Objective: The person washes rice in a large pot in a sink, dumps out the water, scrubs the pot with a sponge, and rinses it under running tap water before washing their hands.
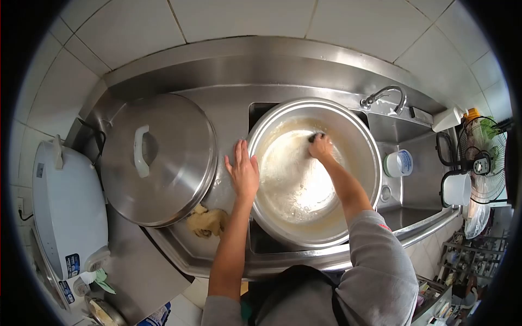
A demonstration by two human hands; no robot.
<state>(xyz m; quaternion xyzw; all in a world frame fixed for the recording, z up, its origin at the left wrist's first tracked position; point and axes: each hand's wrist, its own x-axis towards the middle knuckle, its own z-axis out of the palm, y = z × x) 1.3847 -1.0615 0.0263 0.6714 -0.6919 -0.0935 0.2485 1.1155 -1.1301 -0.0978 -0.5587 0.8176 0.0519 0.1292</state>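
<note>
Grey sleeve (375, 266), shiny, residue-streaked pot (288, 168).

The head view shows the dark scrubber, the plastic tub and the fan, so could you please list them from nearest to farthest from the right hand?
1. Dark scrubber: in the right hand, inside the pot.
2. Plastic tub: right of the pot, in the sink.
3. Fan: beyond the sink, toward the view's right edge.
</note>
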